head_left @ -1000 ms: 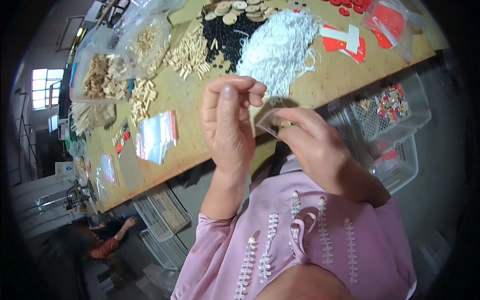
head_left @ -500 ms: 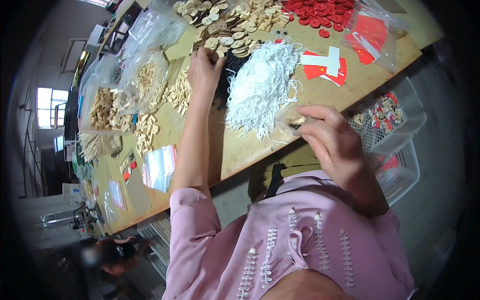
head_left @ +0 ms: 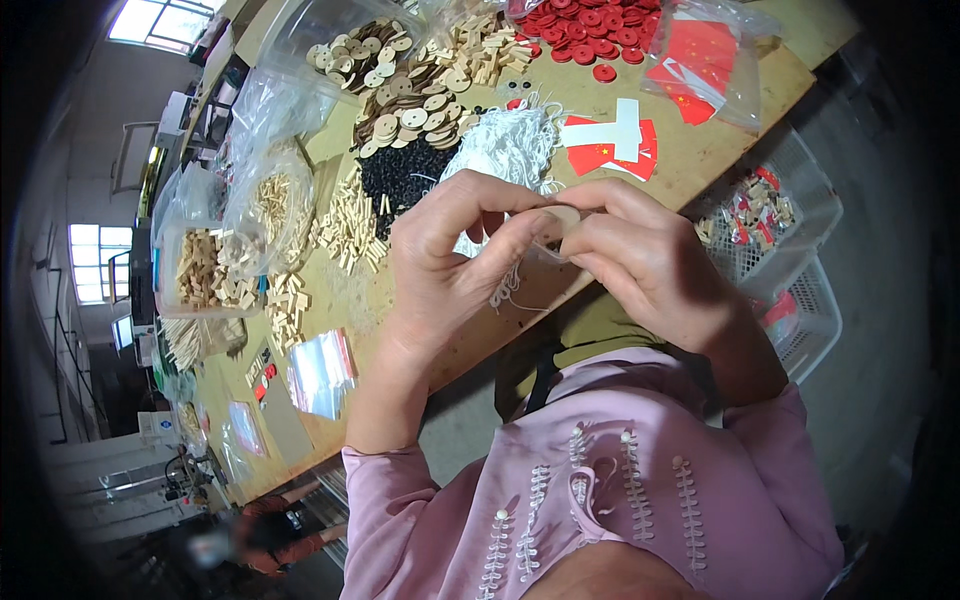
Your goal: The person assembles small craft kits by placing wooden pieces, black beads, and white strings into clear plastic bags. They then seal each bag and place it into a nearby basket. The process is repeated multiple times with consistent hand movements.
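Wooden disc [head_left: 566, 216] sits pinched between both hands above the table [head_left: 480, 330]: left hand [head_left: 450, 265] and right hand [head_left: 640, 260] touch, closed on it, white string [head_left: 508, 290] hanging below.

A small round wooden disc [head_left: 563, 216], pale tan and flat, is pinched between the fingertips of the left hand [head_left: 455, 265] and the right hand [head_left: 640, 262], just above centre of the view. Only part of its face is seen; the rest is covered by the fingers. It is held slightly tilted, raised above the tabletop [head_left: 700, 150]. A thin white string [head_left: 510, 290] is seen hanging from the meeting fingertips toward 7 o'clock, loosely kinked, its lower end dangling free. Whether the string passes through the disc cannot be told. A bit of clear film is glimpsed beneath the disc, at 6 o'clock of it, its outline unclear.
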Available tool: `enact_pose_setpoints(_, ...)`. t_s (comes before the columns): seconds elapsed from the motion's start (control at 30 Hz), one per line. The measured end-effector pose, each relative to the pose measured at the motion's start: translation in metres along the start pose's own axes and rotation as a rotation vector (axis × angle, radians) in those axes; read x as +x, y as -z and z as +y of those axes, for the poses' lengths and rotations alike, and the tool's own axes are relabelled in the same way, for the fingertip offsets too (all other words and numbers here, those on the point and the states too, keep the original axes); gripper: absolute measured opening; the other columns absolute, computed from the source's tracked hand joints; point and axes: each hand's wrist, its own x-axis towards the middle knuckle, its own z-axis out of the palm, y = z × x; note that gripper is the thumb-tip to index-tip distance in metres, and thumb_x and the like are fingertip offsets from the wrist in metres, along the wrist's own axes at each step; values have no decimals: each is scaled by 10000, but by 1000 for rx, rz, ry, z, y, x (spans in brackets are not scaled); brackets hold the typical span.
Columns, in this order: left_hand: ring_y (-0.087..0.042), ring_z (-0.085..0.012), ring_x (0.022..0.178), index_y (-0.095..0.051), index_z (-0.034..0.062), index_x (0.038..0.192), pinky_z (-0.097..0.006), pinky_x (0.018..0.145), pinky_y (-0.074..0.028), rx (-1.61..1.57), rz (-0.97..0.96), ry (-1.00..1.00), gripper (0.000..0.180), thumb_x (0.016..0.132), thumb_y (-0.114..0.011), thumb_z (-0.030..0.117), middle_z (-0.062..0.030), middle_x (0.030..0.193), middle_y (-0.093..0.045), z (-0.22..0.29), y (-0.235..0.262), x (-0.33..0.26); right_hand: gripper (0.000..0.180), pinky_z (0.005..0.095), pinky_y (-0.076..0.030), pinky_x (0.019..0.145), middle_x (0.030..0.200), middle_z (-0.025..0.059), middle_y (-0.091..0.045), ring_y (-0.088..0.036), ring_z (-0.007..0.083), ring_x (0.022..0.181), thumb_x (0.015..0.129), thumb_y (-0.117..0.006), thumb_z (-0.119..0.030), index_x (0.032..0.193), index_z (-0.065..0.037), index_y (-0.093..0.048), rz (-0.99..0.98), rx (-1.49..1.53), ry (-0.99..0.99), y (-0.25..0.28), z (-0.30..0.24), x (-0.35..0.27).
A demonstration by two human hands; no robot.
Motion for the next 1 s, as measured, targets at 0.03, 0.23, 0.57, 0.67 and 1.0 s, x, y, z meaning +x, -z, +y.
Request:
enact_pose_setpoints(0.03, -661, -111, 752, -779, 68, 930, -275, 642, -509, 61, -47, -46, 78, 881, -820, 112, -21, 867, -750, 0, 0, 4, 145, 392, -566, 872, 1234, 198, -653, -688, 341, 1088, 869, -709, 96, 997, 33, -678, -4, -7, -11, 2, 0, 0)
enact_pose_setpoints(0.23, -684, -135, 771, -772, 35, 1044, -272, 673, -528, -176, -111, 251, 197, 894, -809, 156, -49, 872, -755, -46, -6, 48, 148, 389, -568, 871, 1250, 216, -646, -695, 355, 1079, 881, -704, 81, 1019, 39, -672, 16, 1, -104, 16, 1, -11)
enact_pose_setpoints(0.57, -737, -330, 879, -757, 32, 991, -441, 803, -570, 870, -165, 485, 531, 789, -817, 518, -166, 933, -766, -202, -18, 142, 132, 356, -574, 841, 1261, 165, -664, -705, 278, 1042, 883, -724, 87, 990, 24, -679, 62, 47, -160, 21, -8, -23)
enact_pose_setpoints(0.67, -741, -318, 933, -771, 75, 1012, -432, 834, -572, 768, -164, 478, 421, 792, -799, 433, -145, 978, -777, -224, -6, 136, 132, 355, -572, 838, 1260, 164, -666, -708, 278, 1030, 881, -725, 88, 985, 24, -678, 67, 27, -154, 22, -4, -22)
enact_pose_setpoints(1.0, -701, -97, 902, -668, 3, 1138, -259, 819, -572, 89, -112, 330, 231, 919, -738, 21, -46, 968, -752, -152, 23, 86, 126, 367, -564, 853, 1239, 171, -667, -705, 304, 1032, 878, -718, 80, 981, 25, -670, 51, -42, -66, 19, 10, -8)
